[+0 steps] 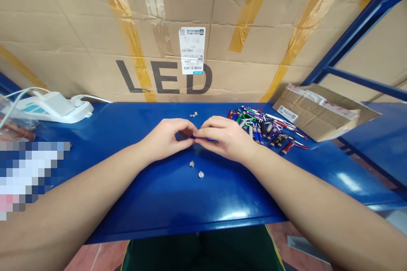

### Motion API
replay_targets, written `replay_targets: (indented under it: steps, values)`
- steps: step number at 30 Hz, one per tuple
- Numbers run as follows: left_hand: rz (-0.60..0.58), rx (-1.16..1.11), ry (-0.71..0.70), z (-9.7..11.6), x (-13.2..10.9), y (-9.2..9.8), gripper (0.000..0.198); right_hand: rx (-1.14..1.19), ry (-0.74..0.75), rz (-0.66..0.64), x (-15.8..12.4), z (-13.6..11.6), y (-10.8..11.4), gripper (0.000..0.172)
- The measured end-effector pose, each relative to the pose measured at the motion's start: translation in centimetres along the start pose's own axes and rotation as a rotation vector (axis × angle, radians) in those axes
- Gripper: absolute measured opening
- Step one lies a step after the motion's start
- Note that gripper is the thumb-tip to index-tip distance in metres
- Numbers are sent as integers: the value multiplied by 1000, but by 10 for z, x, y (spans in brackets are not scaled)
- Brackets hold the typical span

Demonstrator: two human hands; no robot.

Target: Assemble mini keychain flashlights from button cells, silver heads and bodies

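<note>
My left hand (173, 137) and my right hand (224, 137) meet fingertip to fingertip above the middle of the blue table (165, 203). Both are closed in a pinch around something small and dark at the fingertips, too hidden to name. Just below the hands lie two small round silver pieces, one (192, 164) slightly left of the other (201, 175). Beyond the fingers sits a little group of tiny metal pieces (193, 114). To the right of my right hand is a pile of colourful metal tubes with clips (262, 129).
An open cardboard box (314, 114) stands at the back right, near a blue metal frame (359, 29). A large carton marked LED (79, 38) rises behind the table. A white power strip (55, 108) with cables and a plastic bag (15, 123) lie at the left.
</note>
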State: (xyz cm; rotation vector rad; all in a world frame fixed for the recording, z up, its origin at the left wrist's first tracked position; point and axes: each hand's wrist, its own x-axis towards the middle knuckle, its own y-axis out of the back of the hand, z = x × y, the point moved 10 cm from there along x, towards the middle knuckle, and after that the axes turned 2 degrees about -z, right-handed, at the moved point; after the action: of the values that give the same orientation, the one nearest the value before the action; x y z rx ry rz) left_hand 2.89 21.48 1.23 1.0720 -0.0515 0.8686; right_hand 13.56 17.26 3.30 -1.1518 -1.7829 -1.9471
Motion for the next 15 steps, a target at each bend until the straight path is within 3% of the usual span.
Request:
replay_targets:
  steps: [8,11,15]
  values:
    - [2,-23,6,-1,0,0,9,2,2,1,1,-1,5,12]
    - [-9,-12,6,0,1,0,8,9,18,-57,2,-6,0,13]
    - [-25,-38,37,-4,0,-1,9,65,-76,-62,4,-2,4,13]
